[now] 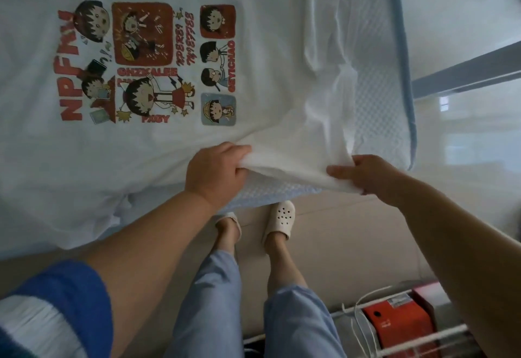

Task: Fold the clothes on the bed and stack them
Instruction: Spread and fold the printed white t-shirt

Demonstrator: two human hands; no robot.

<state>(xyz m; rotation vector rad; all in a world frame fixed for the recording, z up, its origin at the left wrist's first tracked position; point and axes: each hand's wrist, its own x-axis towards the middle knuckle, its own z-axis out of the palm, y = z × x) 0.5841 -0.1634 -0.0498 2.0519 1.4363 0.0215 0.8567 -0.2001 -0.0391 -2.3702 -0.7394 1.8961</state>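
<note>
A white T-shirt point(267, 56) with a cartoon print and red lettering lies spread flat on the bed point(375, 104), print side up. My left hand point(215, 171) pinches its near edge close to the bed's front side. My right hand point(366, 173) grips the same edge further right, lifting a fold of the white cloth off the mattress. Between my hands the fabric sags in a raised crease.
The bed has a pale blue textured cover point(282, 192) and a blue-trimmed mesh net point(406, 75) at its right side. My feet in white slippers point(279, 221) stand on the beige floor. A white wire rack point(394, 338) with a red box point(400, 324) sits at lower right.
</note>
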